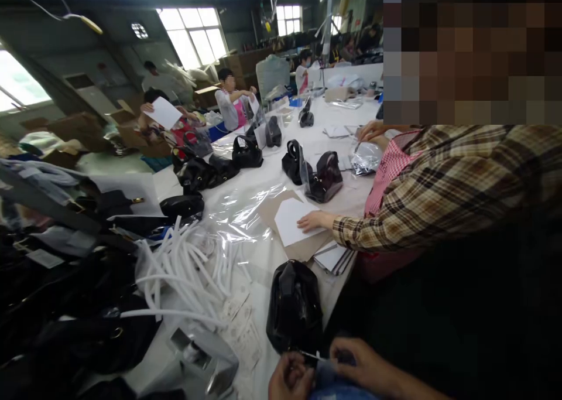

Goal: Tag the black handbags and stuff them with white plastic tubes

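At the bottom edge, my left hand is curled, its fingers closed. My right hand is beside it, thumb and fingers pinched together. A thin pale strip runs between the two hands; which fingers grip it is unclear. Below and between them is bluish material, and I cannot tell whether it is held or is clothing. Just beyond my hands stands a shiny black handbag, its near end almost at my left fingers.
A co-worker's hand presses white paper on brown card. White foam tubes, small tags and a grey metal holder lie left, beside piled black bags. Other people handle bags and paper farther along the table.
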`<state>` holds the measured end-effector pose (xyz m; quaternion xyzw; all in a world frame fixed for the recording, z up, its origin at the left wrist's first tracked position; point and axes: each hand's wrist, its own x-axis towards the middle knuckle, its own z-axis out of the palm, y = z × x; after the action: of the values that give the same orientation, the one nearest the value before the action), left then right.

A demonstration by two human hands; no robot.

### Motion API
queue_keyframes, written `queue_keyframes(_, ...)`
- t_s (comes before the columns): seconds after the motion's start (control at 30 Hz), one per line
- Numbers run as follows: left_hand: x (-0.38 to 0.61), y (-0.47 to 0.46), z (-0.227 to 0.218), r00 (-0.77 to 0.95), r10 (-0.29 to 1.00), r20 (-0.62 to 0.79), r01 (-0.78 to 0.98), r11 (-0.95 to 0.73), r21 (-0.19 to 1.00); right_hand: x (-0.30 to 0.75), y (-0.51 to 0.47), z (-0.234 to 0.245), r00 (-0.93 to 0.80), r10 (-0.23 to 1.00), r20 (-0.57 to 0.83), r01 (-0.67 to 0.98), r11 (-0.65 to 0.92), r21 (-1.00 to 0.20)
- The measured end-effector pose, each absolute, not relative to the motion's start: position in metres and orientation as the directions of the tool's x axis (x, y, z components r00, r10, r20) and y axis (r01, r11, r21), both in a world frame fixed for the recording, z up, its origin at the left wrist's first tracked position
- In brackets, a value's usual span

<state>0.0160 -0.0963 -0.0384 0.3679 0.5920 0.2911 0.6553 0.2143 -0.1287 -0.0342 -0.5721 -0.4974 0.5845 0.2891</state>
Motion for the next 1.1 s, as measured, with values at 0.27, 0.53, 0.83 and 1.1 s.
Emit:
queue_keyframes(0.27,-0.02,-0.044,0.034,0.05,0.936,-0.35,0.216,0.332,0.918,0.233,-0.118,-0.017,-0.064,0.875,-0.48,-0.146,-0.484,-0.863)
queue_keyframes(0.53,0.011,-0.002,0.057,0.406,0.878,-0.251,0.369,0.094,0.924,0.222,-0.137,-0.01,-0.292,0.817,-0.497,-0.188,-0.559,-0.808)
queue_keyframes(0.83,0.003,0.011,0.041,0.359,0.827,-0.432,0.315,0.329,0.89,0.215,-0.069,0.005,0.34,0.873,-0.351,-0.295,-0.255,-0.921)
queue_keyframes(1.1,0.009,0.025,0.02,0.465,0.8,-0.38,0.413,0.183,0.892,0.188,0.004,0.001,0.064,0.995,-0.078,0.323,-0.095,-0.942)
